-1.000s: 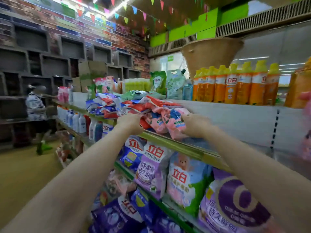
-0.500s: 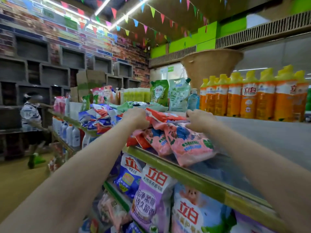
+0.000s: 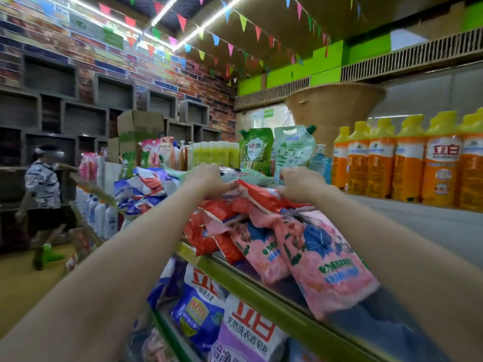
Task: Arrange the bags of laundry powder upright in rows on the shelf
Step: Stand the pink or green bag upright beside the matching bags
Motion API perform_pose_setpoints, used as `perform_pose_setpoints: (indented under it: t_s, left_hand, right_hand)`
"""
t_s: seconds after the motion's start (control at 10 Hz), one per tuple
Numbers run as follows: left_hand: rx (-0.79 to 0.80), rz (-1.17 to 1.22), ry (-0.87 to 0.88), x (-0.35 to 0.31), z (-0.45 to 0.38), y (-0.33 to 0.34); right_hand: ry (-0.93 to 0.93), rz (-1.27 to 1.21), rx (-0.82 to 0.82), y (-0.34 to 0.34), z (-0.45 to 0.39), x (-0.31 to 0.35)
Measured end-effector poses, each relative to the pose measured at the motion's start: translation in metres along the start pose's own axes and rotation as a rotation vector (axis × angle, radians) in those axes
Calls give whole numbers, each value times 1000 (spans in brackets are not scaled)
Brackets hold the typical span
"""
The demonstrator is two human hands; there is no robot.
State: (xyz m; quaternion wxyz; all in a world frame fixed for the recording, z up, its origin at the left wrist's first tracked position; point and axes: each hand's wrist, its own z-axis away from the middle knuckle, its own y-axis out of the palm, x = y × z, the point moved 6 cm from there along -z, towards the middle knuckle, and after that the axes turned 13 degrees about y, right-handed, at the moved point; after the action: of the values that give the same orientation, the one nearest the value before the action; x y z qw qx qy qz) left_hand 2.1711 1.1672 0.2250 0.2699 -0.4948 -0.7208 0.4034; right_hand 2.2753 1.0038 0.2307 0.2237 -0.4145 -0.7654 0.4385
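A heap of laundry powder bags lies flat and tumbled on the top shelf (image 3: 431,226). Pink bags (image 3: 324,259) slope down over the green front rail (image 3: 274,291). Red bags (image 3: 209,228) lie to their left, and blue and white bags (image 3: 141,189) lie farther left. Both hands sit at the top of the heap. My left hand (image 3: 206,178) and my right hand (image 3: 300,184) each grip an end of the topmost red bag (image 3: 258,194).
Orange bottles with yellow caps (image 3: 407,165) line the back of the shelf on the right. Green refill pouches (image 3: 257,150) stand behind the heap. Upright powder bags (image 3: 201,307) fill the shelf below. A person (image 3: 43,194) is in the aisle at far left.
The view has moved closer to and higher over the heap. Both hands have shifted from the pink bags up onto the topmost red bag and closed on it.
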Motion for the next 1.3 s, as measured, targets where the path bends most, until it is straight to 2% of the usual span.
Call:
perform_pose_setpoints:
  t_s: [0.1,0.2,0.3,0.4,0.5,0.7,0.8,0.9,1.1,1.3]
  left_hand:
    - [109,121,-52,29,-14,13]
    - [292,348,-58,39,-20,28]
    - [516,806,-85,53,-34,30]
    - [374,883,-246,92,-61,37]
    - [358,899,-302,102,-80,64]
    - [183,947,-245,97,-120,80]
    - [284,1111,-233,83,-131,94]
    - [105,1110,-213,84,-151,97]
    - [-170,1281,-252,93,-159,100]
    - [-555,1331,-182,82,-121,54]
  right_hand:
    - [-8,37,20,10,-26,25]
    - [15,23,15,13,-46,41]
    - [40,57,47,21,-70,65]
    - [28,96,91,29,-86,90]
    - [33,86,166,41,-95,102]
    - [107,57,253,56,-104,100]
    - [175,114,301,63,-104,86]
    - [255,151,310,59,-95,78]
    - [393,152,245,46,-76,60]
    - [504,92,138,18,-42,36]
